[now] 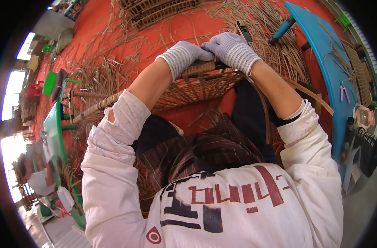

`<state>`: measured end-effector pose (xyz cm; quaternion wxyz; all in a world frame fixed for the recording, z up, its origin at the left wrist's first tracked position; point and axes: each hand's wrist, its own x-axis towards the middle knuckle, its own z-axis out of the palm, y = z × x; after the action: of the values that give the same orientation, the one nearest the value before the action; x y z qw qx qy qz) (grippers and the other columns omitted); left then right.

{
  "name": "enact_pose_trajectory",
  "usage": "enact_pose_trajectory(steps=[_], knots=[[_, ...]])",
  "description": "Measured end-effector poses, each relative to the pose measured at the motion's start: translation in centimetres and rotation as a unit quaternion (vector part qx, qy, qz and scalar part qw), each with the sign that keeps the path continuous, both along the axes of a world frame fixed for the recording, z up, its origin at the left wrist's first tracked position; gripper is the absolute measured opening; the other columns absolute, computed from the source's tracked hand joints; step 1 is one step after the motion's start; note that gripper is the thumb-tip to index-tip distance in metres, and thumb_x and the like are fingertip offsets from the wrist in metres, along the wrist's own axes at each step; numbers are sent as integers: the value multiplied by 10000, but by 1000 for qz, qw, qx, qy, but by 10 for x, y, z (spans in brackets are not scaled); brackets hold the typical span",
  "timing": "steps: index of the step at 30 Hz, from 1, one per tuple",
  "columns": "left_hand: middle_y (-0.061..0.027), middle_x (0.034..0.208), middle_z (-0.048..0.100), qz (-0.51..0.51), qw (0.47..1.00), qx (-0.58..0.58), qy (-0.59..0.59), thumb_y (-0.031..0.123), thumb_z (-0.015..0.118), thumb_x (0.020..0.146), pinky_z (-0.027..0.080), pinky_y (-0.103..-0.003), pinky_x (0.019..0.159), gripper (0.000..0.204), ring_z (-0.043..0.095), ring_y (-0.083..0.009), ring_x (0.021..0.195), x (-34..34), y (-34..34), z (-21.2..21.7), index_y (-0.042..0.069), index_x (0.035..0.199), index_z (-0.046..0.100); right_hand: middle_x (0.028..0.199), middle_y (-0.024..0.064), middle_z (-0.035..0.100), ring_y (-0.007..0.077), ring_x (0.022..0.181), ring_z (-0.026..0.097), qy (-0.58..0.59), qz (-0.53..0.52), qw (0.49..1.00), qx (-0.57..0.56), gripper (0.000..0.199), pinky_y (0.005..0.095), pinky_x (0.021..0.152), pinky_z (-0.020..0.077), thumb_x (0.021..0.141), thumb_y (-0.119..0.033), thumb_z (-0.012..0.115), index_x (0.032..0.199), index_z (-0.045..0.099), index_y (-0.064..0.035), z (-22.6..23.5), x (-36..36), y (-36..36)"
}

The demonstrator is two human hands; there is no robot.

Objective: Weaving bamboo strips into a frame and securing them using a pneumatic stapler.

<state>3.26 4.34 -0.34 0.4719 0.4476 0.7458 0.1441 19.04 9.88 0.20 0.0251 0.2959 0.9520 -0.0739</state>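
Observation:
A woven rattan piece (188, 89), flat and lattice-like with a wrapped round rim, rests across my lap. My left hand (184, 56), in a striped knit glove, grips the wrapped rim. My right hand (231, 49), in a pale knit glove, presses against the left one on the same rim and pinches a long cane strip (265, 103) that curves down past my right forearm. A dark tool handle (243, 31) pokes up behind my right hand; which hand holds it I cannot tell.
Loose cane strips and shavings (275, 41) litter the red floor (172, 25). Another woven frame (155, 10) lies ahead. A blue table (329, 66) stands at the right, a green table (54, 128) and stools at the left.

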Motion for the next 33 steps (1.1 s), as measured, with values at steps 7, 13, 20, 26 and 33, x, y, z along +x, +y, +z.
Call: enact_pose_trajectory(steps=[7,13,20,26,33], knots=[[-55,750,684,-68,997,26,37,342,728,844,515,-312,564,316,614,-133,607,1,-5,4,26,864,715,973,104,712,298,922,684,63,14,998,24,245,427,834,548,930,-258,510,1071,700,-196,-10,-1,2],[-58,713,668,-54,998,32,27,375,697,879,499,-315,551,311,597,-127,576,5,-8,13,68,842,719,955,123,711,292,893,685,256,-152,937,-185,237,399,816,530,956,-249,531,1032,706,-107,-4,9,-8],[-52,647,654,-105,992,30,59,381,619,935,498,-341,527,335,601,-144,536,4,-6,9,80,827,716,880,110,689,263,780,672,542,-88,834,53,66,327,705,525,912,-61,644,956,688,-42,21,74,-68],[-52,654,660,-246,944,77,205,389,603,931,507,-351,521,350,612,-163,527,0,9,3,75,817,708,876,99,689,196,774,667,520,-143,840,65,113,286,713,522,918,11,632,1011,685,-23,19,127,-89],[-28,727,680,-70,995,53,37,359,674,884,525,-338,580,307,642,-146,629,0,-7,6,61,821,713,892,62,700,97,742,635,517,-280,805,76,134,246,691,511,963,-39,604,1066,687,-14,-7,189,-84]])
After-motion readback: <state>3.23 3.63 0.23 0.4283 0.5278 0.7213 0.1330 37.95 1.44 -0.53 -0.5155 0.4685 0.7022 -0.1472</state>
